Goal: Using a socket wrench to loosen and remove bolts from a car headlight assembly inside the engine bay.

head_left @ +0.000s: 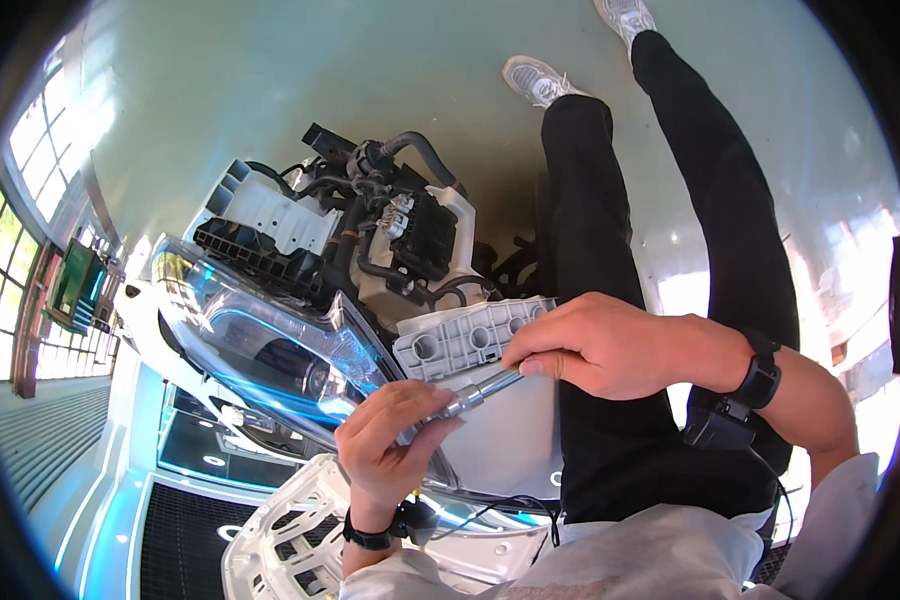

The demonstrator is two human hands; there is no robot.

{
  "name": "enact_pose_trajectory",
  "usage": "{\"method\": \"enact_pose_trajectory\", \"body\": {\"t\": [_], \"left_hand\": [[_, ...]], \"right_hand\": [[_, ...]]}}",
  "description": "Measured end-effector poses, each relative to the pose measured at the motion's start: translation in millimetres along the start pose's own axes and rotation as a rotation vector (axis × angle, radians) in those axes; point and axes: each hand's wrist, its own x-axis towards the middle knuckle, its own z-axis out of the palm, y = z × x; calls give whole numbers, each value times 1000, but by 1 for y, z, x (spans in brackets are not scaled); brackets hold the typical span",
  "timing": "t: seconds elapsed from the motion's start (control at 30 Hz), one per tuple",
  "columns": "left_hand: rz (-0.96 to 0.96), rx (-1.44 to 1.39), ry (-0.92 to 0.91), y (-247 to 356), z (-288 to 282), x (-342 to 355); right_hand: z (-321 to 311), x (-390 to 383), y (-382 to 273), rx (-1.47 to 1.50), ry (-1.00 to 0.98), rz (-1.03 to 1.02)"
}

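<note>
Both my hands meet on a shiny metal socket extension bar (497, 383) in front of my lap. My left hand (388, 435) is closed, its thumb and fingers pinching the thicker socket end (464, 400). The thinner end is gripped by my right hand (610, 345), whose curled fingers hide part of the bar. Just beyond the bar is a grey plastic bracket (460, 345) with round holes. A clear car headlight (265, 335) lies left of it, past my left hand.
Beyond the bracket stand a black module (428, 235), dark hoses (425, 155) and a pale tank (380, 295). A white openwork panel (280, 525) is below my left wrist. My black-trousered legs (595, 220) extend over the greenish floor (420, 60). Wristbands with dark boxes and cables are on both wrists.
</note>
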Motion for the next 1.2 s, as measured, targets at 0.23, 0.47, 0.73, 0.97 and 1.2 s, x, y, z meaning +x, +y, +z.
{"method": "enact_pose_trajectory", "body": {"t": [0.23, 0.47, 0.73, 0.97, 1.2], "left_hand": [[51, -235, 181, 47, -5, -31], [195, -600, 347, 114, -22, -104], [117, -1133, 509, 202, -31, -216], [239, -1212, 725, 241, -18, -292], [360, -664, 980, 256, -17, -345]], "right_hand": [[22, -25, -34, 289, -115, 99], [67, -53, -118, 423, -240, 85], [136, -104, -223, 359, -368, 12], [186, -139, -278, 183, -452, 38], [224, -159, -327, -212, -442, -150]]}}
